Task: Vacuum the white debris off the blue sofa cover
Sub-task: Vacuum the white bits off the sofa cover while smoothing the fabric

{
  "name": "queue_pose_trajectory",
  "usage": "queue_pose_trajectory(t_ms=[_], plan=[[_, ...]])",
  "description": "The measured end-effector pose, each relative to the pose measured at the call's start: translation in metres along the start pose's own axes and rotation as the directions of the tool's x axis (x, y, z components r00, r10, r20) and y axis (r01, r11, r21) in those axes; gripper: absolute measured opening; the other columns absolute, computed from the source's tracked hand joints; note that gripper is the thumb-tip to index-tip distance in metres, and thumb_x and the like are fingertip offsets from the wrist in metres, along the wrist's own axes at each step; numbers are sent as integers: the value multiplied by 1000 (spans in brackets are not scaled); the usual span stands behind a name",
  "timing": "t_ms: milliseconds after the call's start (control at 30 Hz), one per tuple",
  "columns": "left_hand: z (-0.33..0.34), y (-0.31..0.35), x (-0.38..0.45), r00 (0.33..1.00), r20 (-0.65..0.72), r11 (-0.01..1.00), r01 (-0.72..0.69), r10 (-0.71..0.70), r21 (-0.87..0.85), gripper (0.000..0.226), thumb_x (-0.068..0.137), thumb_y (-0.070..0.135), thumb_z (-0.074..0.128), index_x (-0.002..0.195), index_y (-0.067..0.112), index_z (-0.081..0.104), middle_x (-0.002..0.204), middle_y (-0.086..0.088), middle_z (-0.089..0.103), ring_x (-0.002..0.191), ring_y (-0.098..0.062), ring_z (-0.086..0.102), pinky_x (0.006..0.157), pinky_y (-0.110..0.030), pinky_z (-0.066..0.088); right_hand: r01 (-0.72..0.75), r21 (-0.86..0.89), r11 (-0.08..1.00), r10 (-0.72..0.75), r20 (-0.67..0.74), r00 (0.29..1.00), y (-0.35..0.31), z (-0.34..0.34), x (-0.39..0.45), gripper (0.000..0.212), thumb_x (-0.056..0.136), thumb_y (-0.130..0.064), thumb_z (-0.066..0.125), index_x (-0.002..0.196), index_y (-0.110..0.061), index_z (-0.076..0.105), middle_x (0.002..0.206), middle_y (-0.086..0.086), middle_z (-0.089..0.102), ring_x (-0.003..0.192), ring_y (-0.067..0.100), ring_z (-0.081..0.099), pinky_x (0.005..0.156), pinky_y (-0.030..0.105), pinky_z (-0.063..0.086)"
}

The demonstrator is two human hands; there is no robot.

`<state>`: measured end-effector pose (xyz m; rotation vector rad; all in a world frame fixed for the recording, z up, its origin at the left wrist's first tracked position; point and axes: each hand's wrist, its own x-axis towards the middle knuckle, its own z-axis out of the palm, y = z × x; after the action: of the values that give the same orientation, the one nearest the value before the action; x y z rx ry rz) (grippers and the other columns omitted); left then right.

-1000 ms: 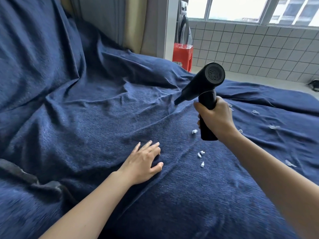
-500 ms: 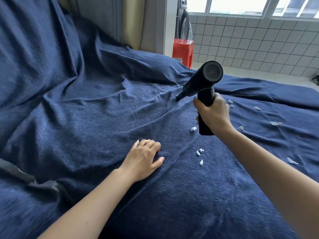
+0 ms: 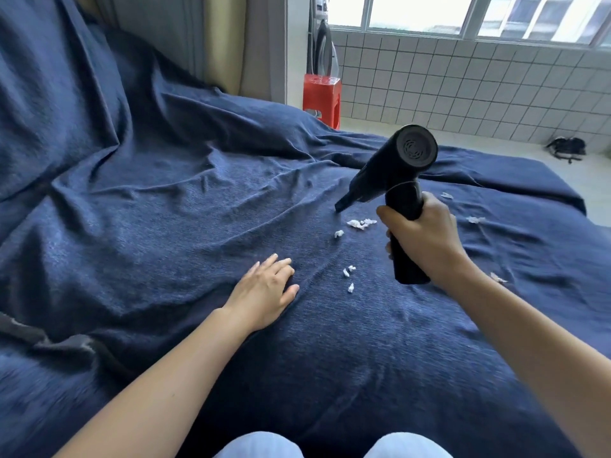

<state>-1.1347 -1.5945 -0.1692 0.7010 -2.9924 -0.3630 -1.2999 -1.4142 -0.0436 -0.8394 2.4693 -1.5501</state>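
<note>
My right hand [image 3: 426, 238] grips the handle of a black handheld vacuum [image 3: 396, 173]. Its narrow nozzle points down and left, the tip just above the blue sofa cover [image 3: 165, 226]. A clump of white debris [image 3: 360, 223] lies right beside the nozzle tip, with one scrap [image 3: 338, 233] a little lower. More white bits [image 3: 348, 276] lie between my two hands, and others [image 3: 475, 220] are scattered to the right of the vacuum. My left hand [image 3: 264, 292] rests flat on the cover, fingers apart, holding nothing.
The cover is wrinkled and rises up the sofa back at left. A red plastic stool [image 3: 321, 97] stands behind the sofa by a white tiled wall. A dark object [image 3: 566, 148] lies on the floor at far right. My knees [image 3: 330, 446] show at the bottom edge.
The vacuum and my right hand have shifted right and lower, bringing the nozzle tip close to the clump of debris. My left hand stays flat on the cover.
</note>
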Motion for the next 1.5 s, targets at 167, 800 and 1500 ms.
queue_pose_trajectory(t_ms=[167, 800, 1500], plan=[[-1, 7, -4, 998, 42, 999, 47, -47, 5, 57, 99, 51, 27, 147, 19, 29, 158, 3, 18, 146, -14, 10, 119, -38, 9, -25, 30, 999, 24, 9, 1000, -2, -25, -39, 26, 85, -26, 76, 92, -12, 55, 78, 15, 69, 47, 20, 65, 57, 39, 58], [10, 35, -22, 994, 77, 989, 63, -74, 135, 51, 103, 32, 17, 151, 33, 0, 160, 6, 4, 147, -28, 0, 119, -46, 4, -26, 71, 997, 28, -25, 999, -5, -61, -88, 25, 86, -24, 77, 96, -11, 58, 72, 9, 67, 45, 15, 64, 57, 42, 61], [13, 28, -21, 997, 50, 988, 51, -59, 145, 47, 102, 41, 16, 149, 40, 9, 159, 11, 6, 147, -24, 2, 118, -46, 6, -51, -27, 998, 47, -113, 992, 19, -39, -44, 28, 88, -24, 74, 103, -5, 60, 86, 15, 70, 48, 15, 66, 39, 19, 48]])
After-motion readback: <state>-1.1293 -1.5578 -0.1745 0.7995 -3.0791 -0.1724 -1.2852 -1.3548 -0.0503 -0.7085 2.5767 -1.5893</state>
